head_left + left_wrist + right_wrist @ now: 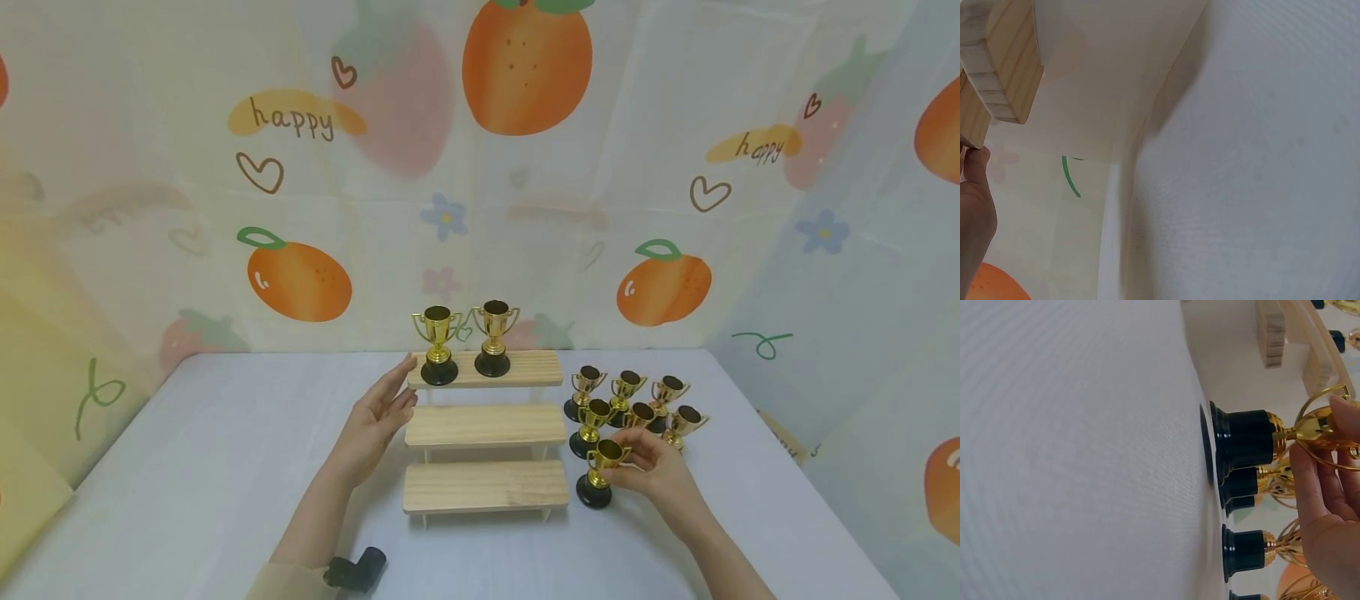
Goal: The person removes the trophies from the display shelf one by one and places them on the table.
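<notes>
My right hand (660, 475) pinches a small gold trophy cup (595, 492) with a black base, by its cup, just right of the lowest step. In the right wrist view the held trophy (1244, 437) is upright relative to the table, its base at or just over the cloth; I cannot tell which. My left hand (372, 429) touches the left end of the top board (536, 367) of a three-step wooden stand, fingers extended. Two more trophies, a left one (437, 327) and a right one (495, 321), stand on that top board.
Several other gold trophies (590, 421) stand clustered on the white table (247, 467), right of the stand. The middle board (485, 427) and bottom board (485, 487) are bare wood. A fruit-printed cloth (480, 208) hangs behind. A black strap device (358, 571) is at my left wrist.
</notes>
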A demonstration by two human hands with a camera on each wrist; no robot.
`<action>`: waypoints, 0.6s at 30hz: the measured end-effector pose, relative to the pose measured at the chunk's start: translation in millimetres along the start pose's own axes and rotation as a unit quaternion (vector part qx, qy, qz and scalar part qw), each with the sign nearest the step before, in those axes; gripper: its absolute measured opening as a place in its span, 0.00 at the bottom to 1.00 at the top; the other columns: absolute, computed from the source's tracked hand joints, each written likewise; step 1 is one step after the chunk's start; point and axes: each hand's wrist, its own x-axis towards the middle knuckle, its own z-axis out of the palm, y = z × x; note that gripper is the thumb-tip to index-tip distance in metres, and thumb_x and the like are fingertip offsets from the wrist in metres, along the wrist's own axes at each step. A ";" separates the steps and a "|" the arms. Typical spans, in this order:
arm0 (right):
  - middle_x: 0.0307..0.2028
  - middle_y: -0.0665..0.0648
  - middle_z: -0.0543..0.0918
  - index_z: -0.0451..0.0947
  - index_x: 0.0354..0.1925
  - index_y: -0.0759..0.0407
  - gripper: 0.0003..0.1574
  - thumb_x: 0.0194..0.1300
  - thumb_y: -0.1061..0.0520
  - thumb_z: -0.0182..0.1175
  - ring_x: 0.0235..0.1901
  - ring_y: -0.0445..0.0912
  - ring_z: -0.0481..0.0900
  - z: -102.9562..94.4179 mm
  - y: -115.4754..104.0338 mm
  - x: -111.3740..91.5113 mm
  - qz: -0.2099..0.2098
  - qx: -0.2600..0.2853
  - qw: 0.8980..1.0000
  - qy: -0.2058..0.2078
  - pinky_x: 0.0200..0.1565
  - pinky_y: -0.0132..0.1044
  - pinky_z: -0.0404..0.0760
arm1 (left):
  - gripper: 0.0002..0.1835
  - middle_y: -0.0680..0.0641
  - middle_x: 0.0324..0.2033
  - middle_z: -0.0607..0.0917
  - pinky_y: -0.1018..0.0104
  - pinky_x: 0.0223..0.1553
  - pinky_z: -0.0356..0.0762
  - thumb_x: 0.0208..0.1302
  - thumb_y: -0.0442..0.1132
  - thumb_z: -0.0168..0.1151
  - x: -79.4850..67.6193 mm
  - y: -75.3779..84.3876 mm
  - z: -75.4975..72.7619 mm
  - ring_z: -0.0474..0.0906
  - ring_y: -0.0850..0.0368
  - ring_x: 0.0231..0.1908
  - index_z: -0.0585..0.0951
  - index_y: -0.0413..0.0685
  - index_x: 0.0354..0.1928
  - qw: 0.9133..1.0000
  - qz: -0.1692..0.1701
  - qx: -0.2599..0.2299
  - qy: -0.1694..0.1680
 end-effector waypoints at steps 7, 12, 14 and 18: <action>0.40 0.46 0.80 0.72 0.50 0.67 0.28 0.51 0.67 0.70 0.43 0.35 0.83 -0.2 1.1 0.5 0.005 -0.003 1.000 -0.004 0.46 0.30 0.88 | 0.37 0.54 0.80 0.47 0.81 0.67 0.67 0.70 0.25 0.49 0.2 0.2 0.2 0.51 0.44 0.77 0.55 0.56 0.77 1.000 0.002 0.000 0.000; 0.41 0.46 0.80 0.71 0.51 0.68 0.29 0.51 0.67 0.70 0.43 0.34 0.83 0.1 2.7 0.6 -0.002 -0.006 1.000 -0.005 0.47 0.29 0.88 | 0.37 0.54 0.80 0.47 0.81 0.67 0.67 0.70 0.25 0.49 0.3 0.1 0.0 0.51 0.44 0.77 0.55 0.56 0.77 1.000 0.004 0.001 -0.002; 0.41 0.46 0.80 0.71 0.51 0.68 0.29 0.51 0.66 0.70 0.43 0.34 0.83 -0.2 2.8 0.5 -0.002 -0.006 1.000 -0.007 0.47 0.29 0.88 | 0.37 0.54 0.80 0.47 0.81 0.67 0.67 0.70 0.25 0.49 0.3 0.0 0.0 0.51 0.44 0.77 0.55 0.56 0.77 1.000 0.004 0.002 -0.002; 0.40 0.45 0.81 0.71 0.51 0.67 0.29 0.51 0.66 0.71 0.42 0.35 0.83 -0.6 2.4 0.4 0.003 -0.003 1.000 -0.010 0.47 0.30 0.88 | 0.37 0.54 0.80 0.47 0.81 0.67 0.67 0.70 0.25 0.49 0.2 -0.2 -0.1 0.50 0.44 0.78 0.54 0.56 0.78 1.000 0.006 0.001 -0.004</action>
